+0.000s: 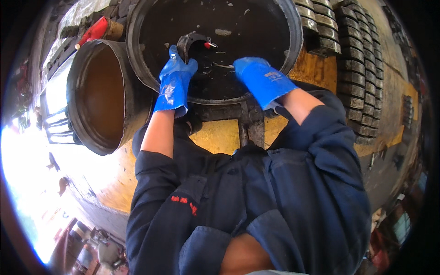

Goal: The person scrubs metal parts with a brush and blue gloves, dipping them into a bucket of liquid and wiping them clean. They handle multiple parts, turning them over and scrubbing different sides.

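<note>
My left hand (176, 68), in a blue rubber glove, grips a dark, wet, curved metal part (184, 46) shaped like a half ring, tilted over a wide drum (134, 43) of black liquid. Opposite it, my right hand (254, 68), in a matching glove, is closed round a thin metal rod-like tool (223, 67) that points left toward the part. The tool's far end is hard to make out against the dark liquid. A small red and white piece (210, 45) shows beside the curved part; I cannot tell what it belongs to.
A second drum (123, 68) with a brown interior stands at left, a red cloth-like item (94, 32) behind it. Several rows of dark curved metal parts (355, 59) are stacked at right, with more (326, 30) beside them. Yellowish board (220, 135) lies below the drum.
</note>
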{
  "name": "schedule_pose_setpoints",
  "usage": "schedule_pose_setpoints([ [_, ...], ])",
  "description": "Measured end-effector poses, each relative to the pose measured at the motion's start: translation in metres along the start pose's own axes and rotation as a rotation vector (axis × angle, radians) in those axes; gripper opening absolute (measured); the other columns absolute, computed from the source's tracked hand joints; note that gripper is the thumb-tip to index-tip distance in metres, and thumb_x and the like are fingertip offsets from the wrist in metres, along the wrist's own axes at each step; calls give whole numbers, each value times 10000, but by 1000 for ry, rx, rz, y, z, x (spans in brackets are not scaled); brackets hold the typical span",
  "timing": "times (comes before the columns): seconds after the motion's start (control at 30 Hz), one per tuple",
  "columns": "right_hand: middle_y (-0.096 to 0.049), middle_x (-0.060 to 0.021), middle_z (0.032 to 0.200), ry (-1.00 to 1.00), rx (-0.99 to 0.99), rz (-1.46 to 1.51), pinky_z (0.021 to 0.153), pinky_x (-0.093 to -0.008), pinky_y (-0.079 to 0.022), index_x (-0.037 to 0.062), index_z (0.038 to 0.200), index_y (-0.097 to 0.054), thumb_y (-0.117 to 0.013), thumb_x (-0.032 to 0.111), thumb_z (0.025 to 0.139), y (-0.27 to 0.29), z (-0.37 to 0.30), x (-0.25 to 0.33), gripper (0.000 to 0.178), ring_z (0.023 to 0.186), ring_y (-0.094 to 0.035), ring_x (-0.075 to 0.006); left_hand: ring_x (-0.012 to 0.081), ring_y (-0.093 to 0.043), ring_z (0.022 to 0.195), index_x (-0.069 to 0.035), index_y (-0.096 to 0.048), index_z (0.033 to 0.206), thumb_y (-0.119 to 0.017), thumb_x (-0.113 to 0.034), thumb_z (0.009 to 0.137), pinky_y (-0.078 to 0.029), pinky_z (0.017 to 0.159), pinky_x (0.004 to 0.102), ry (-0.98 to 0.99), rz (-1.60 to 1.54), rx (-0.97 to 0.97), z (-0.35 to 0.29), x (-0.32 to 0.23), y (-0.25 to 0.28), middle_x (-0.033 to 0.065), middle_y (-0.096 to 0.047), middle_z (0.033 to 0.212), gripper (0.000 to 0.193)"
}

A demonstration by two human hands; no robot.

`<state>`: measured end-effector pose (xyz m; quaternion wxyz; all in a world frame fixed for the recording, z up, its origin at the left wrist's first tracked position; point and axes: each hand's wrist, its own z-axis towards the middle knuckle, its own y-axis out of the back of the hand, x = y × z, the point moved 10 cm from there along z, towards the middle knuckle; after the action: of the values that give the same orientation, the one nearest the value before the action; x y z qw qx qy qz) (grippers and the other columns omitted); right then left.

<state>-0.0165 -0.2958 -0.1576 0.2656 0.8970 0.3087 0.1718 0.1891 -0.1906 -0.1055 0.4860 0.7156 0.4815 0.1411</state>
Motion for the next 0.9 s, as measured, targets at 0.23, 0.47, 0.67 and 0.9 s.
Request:
schedule_pose_setpoints([
  [0.23,-727,-184,1315,84,-74,21,1007,-479,-569,80,1307,-738,-610,226,1014,21,-25,12,352,1198,-714,-372,452,-670,1230,-87,-234,1672,-658,-463,885,-516,1074,493,10,25,-9,-5,8,-1,315,-677,1322,970],
  [0.47,-739,-208,1257,239,-264,148,978,-480,-581,72,1287,-734,-621,203,1007,-6,-24,-14,329,1154,-725,-394,449,-671,1236,-94,-211,1680,-670,-476,886,-509,1090,497,3,24,9,-5,4,-1,300,-681,1327,994],
  [0.67,-775,-191,1095,88,-376,-343,764,-618,-579,58,1166,-702,-679,191,937,28,-97,4,266,954,-767,-411,441,-672,1239,-68,-224,1671,-695,-478,872,-512,1087,482,-8,-82,18,-5,24,3,297,-681,1332,1014],
  [0.9,-735,-101,834,247,-762,-530,558,-506,-511,98,1062,-706,-700,183,821,-9,-135,-6,256,773,-752,-309,437,-714,1153,-6,-273,1621,-746,-400,867,-553,1017,488,-173,-197,-42,-15,0,8,286,-728,1227,973],
])
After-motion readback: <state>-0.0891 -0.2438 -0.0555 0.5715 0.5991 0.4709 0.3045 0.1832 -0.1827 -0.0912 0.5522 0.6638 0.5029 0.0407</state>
